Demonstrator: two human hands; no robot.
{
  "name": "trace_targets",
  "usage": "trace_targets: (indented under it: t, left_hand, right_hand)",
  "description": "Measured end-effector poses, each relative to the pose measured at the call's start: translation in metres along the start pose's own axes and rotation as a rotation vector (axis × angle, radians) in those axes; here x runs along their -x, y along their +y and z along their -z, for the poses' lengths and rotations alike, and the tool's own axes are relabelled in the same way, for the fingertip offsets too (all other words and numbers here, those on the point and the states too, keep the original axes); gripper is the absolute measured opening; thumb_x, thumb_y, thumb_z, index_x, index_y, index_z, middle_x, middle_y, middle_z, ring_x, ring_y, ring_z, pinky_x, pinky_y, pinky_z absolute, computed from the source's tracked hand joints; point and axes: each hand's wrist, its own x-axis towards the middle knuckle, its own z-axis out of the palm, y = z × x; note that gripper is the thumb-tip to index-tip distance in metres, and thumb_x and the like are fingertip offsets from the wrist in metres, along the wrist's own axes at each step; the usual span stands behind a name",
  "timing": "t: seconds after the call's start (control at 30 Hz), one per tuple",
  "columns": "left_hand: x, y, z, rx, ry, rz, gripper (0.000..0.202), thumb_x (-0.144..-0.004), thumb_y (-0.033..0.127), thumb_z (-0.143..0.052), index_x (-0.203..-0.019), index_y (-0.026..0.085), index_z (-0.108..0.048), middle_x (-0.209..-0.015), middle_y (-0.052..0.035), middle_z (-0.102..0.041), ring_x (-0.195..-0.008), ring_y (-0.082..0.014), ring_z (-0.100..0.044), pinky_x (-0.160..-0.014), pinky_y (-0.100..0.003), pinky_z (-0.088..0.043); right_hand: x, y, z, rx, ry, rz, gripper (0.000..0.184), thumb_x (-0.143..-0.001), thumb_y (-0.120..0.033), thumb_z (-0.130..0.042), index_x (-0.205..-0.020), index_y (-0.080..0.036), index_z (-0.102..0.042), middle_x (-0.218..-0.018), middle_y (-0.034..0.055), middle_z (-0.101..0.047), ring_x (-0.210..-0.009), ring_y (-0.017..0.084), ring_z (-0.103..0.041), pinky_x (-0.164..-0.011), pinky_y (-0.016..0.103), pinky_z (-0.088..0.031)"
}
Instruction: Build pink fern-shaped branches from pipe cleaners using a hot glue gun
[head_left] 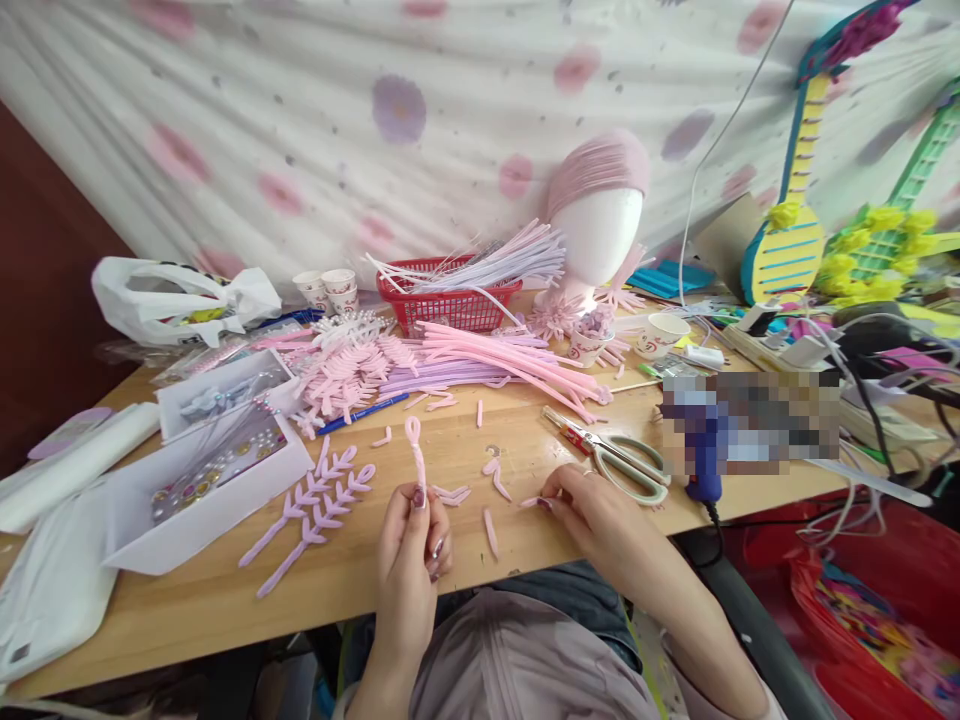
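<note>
Upright in my left hand (409, 545) is a pink pipe cleaner stem (416, 455) with a loop at its top and a twisted shaft, pinched between thumb and fingers. My right hand (592, 510) closes its fingertips on a short pink pipe cleaner piece (529, 502) at the tabletop. Between the hands lie loose cut pieces, among them a straight piece (490, 533) and a bent piece (496, 480). Left of my left hand rest lilac leafy pipe cleaner sprigs (322, 510). Scissors (622, 465) with pale handles lie just beyond my right hand.
Behind the hands are a pile of pink leaf shapes (352, 370), long pink pipe cleaners (510, 360) and a red basket (450, 310). White boxes (180, 510) of beads stand left. A blue glue gun (703, 450) is right, with cords. Farther back stands a white mannequin head (600, 230).
</note>
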Motion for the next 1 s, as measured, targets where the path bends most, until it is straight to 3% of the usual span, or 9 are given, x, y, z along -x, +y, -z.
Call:
trace_targets:
  t: [0.1,0.17,0.23,0.3,0.47,0.53,0.67,0.8,1.0]
  left_hand:
    - [-0.002,0.001,-0.001,0.007,0.004,0.004,0.029,-0.084,0.042,-0.061,-0.075,0.018,-0.048,-0.053,0.0095,-0.034,-0.040,-0.0025,-0.022,-0.039,-0.014,-0.019]
    - [-0.002,0.003,-0.002,0.001,0.004,0.008,0.030,-0.082,0.041,-0.064,-0.074,0.019,-0.045,-0.053,0.0101,-0.032,-0.040,-0.0023,-0.022,-0.039,-0.014,-0.019]
    - [-0.001,0.003,-0.002,-0.023,0.004,0.017,0.032,-0.079,0.040,-0.068,-0.075,0.019,-0.045,-0.053,0.0110,-0.031,-0.040,-0.0016,-0.020,-0.039,-0.014,-0.017]
    - [-0.001,0.003,-0.002,-0.047,0.008,0.018,0.032,-0.077,0.040,-0.070,-0.075,0.019,-0.045,-0.053,0.0117,-0.029,-0.040,-0.0010,-0.018,-0.039,-0.014,-0.016]
    - [-0.001,0.003,-0.002,-0.053,0.009,0.009,0.033,-0.078,0.043,-0.068,-0.074,0.019,-0.045,-0.052,0.0117,-0.028,-0.040,-0.0016,-0.018,-0.039,-0.014,-0.015]
    - [-0.001,0.004,-0.003,-0.049,0.014,0.011,0.034,-0.078,0.043,-0.068,-0.073,0.019,-0.044,-0.051,0.0116,-0.029,-0.039,-0.0020,-0.018,-0.039,-0.015,-0.016]
    - [-0.001,0.004,-0.004,-0.049,0.024,0.009,0.033,-0.077,0.043,-0.069,-0.075,0.019,-0.046,-0.051,0.0117,-0.029,-0.040,-0.0019,-0.018,-0.039,-0.015,-0.016]
    - [0.001,0.002,-0.005,-0.141,0.036,0.012,0.035,-0.072,0.045,-0.073,-0.078,0.018,-0.053,-0.051,0.0116,-0.030,-0.040,-0.0013,-0.019,-0.040,-0.015,-0.015]
    - [0.000,-0.001,-0.006,-0.285,0.067,-0.053,0.038,-0.064,0.046,-0.078,-0.078,0.014,-0.062,-0.053,0.0088,-0.035,-0.045,-0.0033,-0.026,-0.041,-0.016,-0.019]
  right_hand:
    - [0.000,-0.002,0.000,-0.278,0.073,-0.019,0.008,-0.089,-0.023,-0.048,-0.089,-0.020,-0.056,-0.077,0.0030,-0.062,-0.070,0.018,-0.059,-0.062,0.029,-0.043]
    - [-0.004,-0.010,-0.008,-0.566,0.116,0.000,0.018,-0.089,-0.031,-0.052,-0.103,-0.020,-0.055,-0.082,0.0042,-0.064,-0.072,0.017,-0.061,-0.060,0.027,-0.045]
    - [-0.008,-0.019,-0.017,-0.838,0.086,0.000,0.030,-0.087,-0.039,-0.057,-0.109,-0.019,-0.054,-0.085,0.0054,-0.064,-0.070,0.016,-0.062,-0.057,0.025,-0.047]
    - [-0.010,-0.027,-0.023,-0.995,0.003,-0.026,0.031,-0.085,-0.046,-0.060,-0.098,-0.018,-0.058,-0.080,0.0049,-0.065,-0.064,0.015,-0.062,-0.053,0.024,-0.048]
    - [-0.002,-0.032,-0.023,-0.907,-0.337,-0.115,0.032,-0.087,-0.047,-0.056,-0.080,-0.016,-0.060,-0.072,0.0034,-0.065,-0.063,0.014,-0.061,-0.051,0.021,-0.045]
    - [-0.001,-0.031,-0.023,-0.779,-0.376,-0.090,0.030,-0.089,-0.043,-0.054,-0.077,-0.016,-0.061,-0.071,0.0028,-0.064,-0.063,0.014,-0.059,-0.053,0.022,-0.044]
    - [-0.013,-0.033,-0.027,-0.685,-0.126,0.011,0.032,-0.087,-0.042,-0.056,-0.069,-0.016,-0.063,-0.065,0.0009,-0.059,-0.061,0.013,-0.052,-0.057,0.024,-0.040]
    - [-0.026,-0.039,-0.034,-0.942,0.101,-0.034,0.036,-0.077,-0.051,-0.066,-0.064,-0.017,-0.065,-0.074,0.0046,-0.064,-0.071,0.016,-0.056,-0.058,0.024,-0.042]
    - [-0.025,-0.052,-0.048,-1.284,0.005,-0.209,0.039,-0.066,-0.052,-0.077,-0.069,-0.016,-0.063,-0.060,-0.0018,-0.059,-0.044,0.007,-0.043,-0.041,0.019,-0.036]
